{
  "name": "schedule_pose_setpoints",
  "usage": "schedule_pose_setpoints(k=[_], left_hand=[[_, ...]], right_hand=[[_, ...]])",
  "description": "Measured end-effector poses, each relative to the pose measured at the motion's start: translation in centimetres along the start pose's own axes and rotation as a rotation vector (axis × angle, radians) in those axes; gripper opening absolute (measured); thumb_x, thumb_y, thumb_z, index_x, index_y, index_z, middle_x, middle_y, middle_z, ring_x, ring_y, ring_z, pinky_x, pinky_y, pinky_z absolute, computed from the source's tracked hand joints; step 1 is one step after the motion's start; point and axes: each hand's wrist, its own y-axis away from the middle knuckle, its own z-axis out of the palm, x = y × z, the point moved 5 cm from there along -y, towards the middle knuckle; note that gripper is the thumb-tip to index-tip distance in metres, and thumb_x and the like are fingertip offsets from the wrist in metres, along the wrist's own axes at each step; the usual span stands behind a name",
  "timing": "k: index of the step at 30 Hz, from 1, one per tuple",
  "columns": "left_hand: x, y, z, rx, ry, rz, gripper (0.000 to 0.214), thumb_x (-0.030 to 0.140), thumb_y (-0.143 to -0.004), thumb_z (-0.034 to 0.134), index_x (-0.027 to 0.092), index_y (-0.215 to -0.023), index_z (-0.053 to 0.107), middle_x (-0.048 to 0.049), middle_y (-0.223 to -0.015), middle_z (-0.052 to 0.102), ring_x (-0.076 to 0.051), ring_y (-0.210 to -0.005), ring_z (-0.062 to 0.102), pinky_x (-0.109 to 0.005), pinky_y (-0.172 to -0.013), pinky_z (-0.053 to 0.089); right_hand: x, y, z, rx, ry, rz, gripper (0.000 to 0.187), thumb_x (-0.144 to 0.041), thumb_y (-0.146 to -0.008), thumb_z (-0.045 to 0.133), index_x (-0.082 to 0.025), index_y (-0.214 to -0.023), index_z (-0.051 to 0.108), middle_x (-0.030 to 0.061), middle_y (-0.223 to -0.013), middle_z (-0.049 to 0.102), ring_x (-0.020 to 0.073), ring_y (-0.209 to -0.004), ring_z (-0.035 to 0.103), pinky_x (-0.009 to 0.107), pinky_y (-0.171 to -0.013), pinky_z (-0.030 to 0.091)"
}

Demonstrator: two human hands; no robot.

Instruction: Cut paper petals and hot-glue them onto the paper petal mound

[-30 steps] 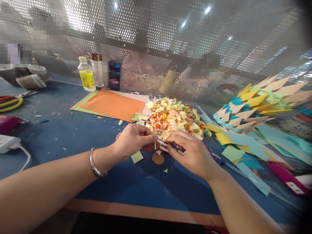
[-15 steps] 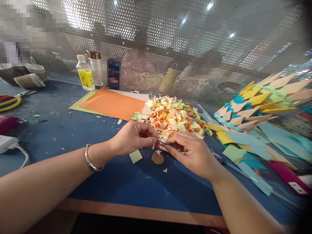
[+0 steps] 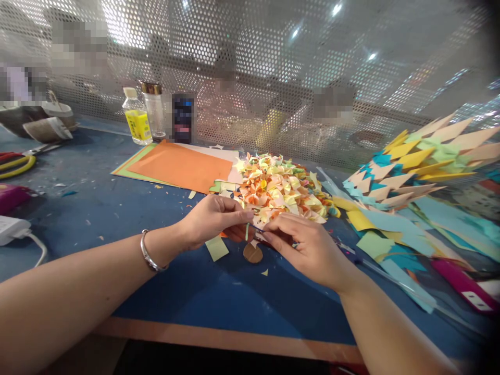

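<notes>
Both of my hands meet at the table's middle, in front of a heap of folded paper pieces [image 3: 287,190]. My left hand [image 3: 219,221], with a silver bangle on its wrist, is closed in a pinch. Beneath its fingertips hangs a narrow pale green paper strip [image 3: 247,232]. A thin dark strip [image 3: 257,228] runs between the two hands, and the fingers of my right hand [image 3: 304,245] are closed on its end. Just below the fingers lies a round brown disc [image 3: 253,254]. A pale green paper square [image 3: 216,249] is beside my left hand.
Orange and other coloured sheets [image 3: 179,166] lie behind my left hand. A bottle [image 3: 136,117] and a glass jar [image 3: 154,112] stand farther back. At right are a spiky folded-paper model [image 3: 422,156], paper scraps [image 3: 390,239] and a magenta tool [image 3: 464,284]. Yellow-handled scissors [image 3: 17,166] lie far left.
My left hand's fingers have shifted, with the thumb a little higher. The green strip now shows more below them, and a bit of orange shows by the square. The right hand has barely moved.
</notes>
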Motion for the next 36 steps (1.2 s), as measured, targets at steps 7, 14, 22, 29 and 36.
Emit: schedule_pose_setpoints(k=[7,14,22,29,36], left_hand=[[-0.18,-0.1,-0.39,-0.036,-0.087,0.015,0.024,0.036,-0.079,0.071,0.013,-0.074,0.07,-0.0075,-0.072,0.073,-0.011,-0.061,0.066,-0.021,-0.058,0.05],[0.04,-0.07,-0.57,-0.057,-0.194,0.024,0.019,0.032,-0.08,0.068,0.013,-0.076,0.071,-0.0055,-0.071,0.072,-0.011,-0.063,0.066,-0.022,-0.062,0.053],[-0.04,0.04,-0.24,-0.036,-0.194,0.021,0.034,0.045,-0.082,0.064,0.014,-0.068,0.068,-0.0069,-0.067,0.071,-0.012,-0.059,0.066,-0.022,-0.058,0.052],[-0.19,0.01,-0.34,-0.061,-0.232,0.021,0.022,0.035,-0.077,0.07,0.014,-0.072,0.069,-0.005,-0.066,0.069,-0.011,-0.059,0.065,-0.022,-0.059,0.053],[0.21,0.2,-0.43,-0.104,-0.306,0.054,0.014,0.027,-0.076,0.067,0.013,-0.078,0.07,-0.0057,-0.069,0.071,-0.012,-0.063,0.065,-0.023,-0.062,0.052]], right_hand=[[0.09,-0.01,-0.08,-0.011,-0.006,0.009,0.016,-0.024,-0.095,0.051,-0.019,-0.086,0.063,0.0027,-0.077,0.061,0.0146,-0.071,0.056,0.029,-0.064,0.046],[0.2,-0.01,-0.04,-0.038,0.001,0.026,0.016,-0.024,-0.095,0.051,-0.019,-0.085,0.063,0.0028,-0.076,0.06,0.0152,-0.07,0.056,0.03,-0.063,0.045],[-0.16,-0.08,0.06,-0.048,-0.02,0.004,0.014,-0.022,-0.094,0.052,-0.019,-0.084,0.062,0.0025,-0.077,0.062,0.015,-0.072,0.057,0.029,-0.065,0.046],[-0.35,-0.15,0.0,-0.054,-0.029,-0.01,0.014,-0.021,-0.093,0.052,-0.019,-0.084,0.063,0.0023,-0.078,0.062,0.0148,-0.072,0.057,0.029,-0.066,0.046],[-0.08,-0.08,0.08,-0.066,-0.022,0.007,0.015,-0.022,-0.094,0.052,-0.019,-0.085,0.063,0.0026,-0.079,0.062,0.0149,-0.074,0.057,0.029,-0.066,0.045]])
